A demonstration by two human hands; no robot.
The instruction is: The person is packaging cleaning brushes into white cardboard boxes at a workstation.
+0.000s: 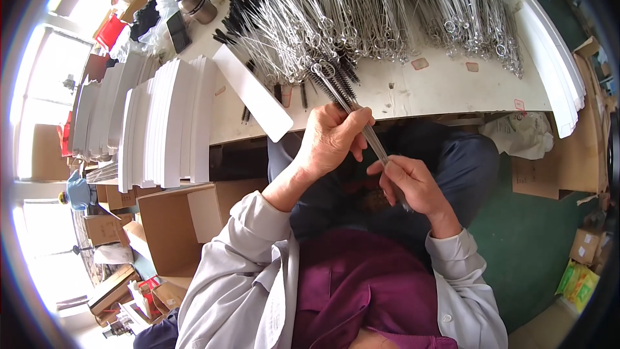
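Note:
A slim bundle of wire-handled cleaning brushes (337, 92) slants over the table's front edge, black bristles and wire loops showing toward its upper end. My left hand (332, 137) is closed round its middle. Lower down, my right hand (416, 184) pinches the thin, shiny lower part (376, 141), whose tip shows below the fingers. Whether a clear sleeve covers this part I cannot tell. Just beyond my hands, a large heap of similar brushes (361, 13) covers the table, with silver loops toward me and black bristles at the far left.
A flat white box (253, 92) lies left of the brushes, beside stacks of white boxes (166, 119). A phone (178, 31) and a metal flask (196, 5) are at the back left. More white boxes (552, 58) line the right edge. An open carton (169, 232) stands lower left.

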